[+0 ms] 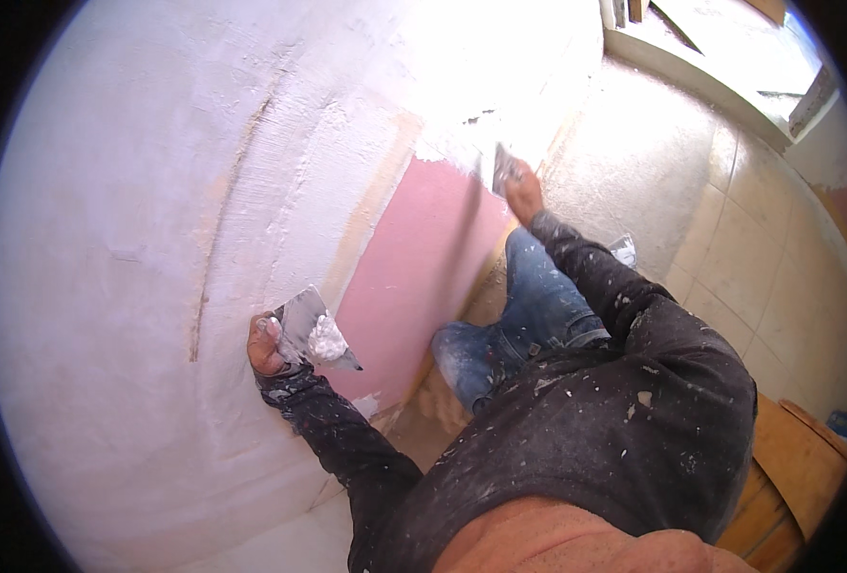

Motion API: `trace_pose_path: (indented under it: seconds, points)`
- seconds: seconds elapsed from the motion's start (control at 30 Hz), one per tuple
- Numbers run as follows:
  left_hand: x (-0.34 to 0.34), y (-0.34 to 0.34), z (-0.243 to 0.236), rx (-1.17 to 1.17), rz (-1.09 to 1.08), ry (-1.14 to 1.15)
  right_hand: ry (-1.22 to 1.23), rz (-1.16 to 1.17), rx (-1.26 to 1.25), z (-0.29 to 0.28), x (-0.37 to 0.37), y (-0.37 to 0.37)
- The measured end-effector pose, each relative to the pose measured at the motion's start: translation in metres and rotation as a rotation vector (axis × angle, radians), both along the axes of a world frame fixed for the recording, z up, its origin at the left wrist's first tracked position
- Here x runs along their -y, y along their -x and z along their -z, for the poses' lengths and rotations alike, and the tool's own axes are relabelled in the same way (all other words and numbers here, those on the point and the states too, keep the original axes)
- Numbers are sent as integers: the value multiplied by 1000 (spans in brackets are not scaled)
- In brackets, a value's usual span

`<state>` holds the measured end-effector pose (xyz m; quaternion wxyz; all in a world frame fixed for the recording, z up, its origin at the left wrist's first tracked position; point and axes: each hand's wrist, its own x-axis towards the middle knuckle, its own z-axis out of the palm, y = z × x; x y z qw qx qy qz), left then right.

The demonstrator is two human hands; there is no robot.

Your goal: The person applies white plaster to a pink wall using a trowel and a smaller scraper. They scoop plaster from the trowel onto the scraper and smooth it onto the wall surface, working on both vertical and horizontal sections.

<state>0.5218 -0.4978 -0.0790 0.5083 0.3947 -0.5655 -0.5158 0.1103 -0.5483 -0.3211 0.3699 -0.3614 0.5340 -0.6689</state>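
Observation:
My left hand (264, 346) grips a wide, flat metal putty knife (296, 320), with a lump of white putty (327, 339) on its blade. Farther off and to the right, my right hand (526, 198) is closed round a second putty knife (504, 168), slightly blurred, its blade at the wall. That blade is at the upper edge of a pink patch (414, 258), where white coating (447, 143) begins. Strong light washes out the wall above it. White splashes mark both dark sleeves.
Rough white plaster (127, 286) with a long vertical ridge covers the wall at left. Tiled floor (729, 258) stretches along the right. A small white-smeared piece (624, 250) lies beside my right forearm. Wooden boards (805, 458) are at the lower right, and a bright opening (729, 48) is at the top right.

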Motion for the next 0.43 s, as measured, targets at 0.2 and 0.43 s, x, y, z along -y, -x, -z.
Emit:
trace_pose_path:
  seconds: [0.2,0.43]
  points:
    - [6,2,0,4,104,55,-37,321,-583,-2,30,-71]
    - [22,-38,9,59,76,-13,-30,-125,452,87,47,13]
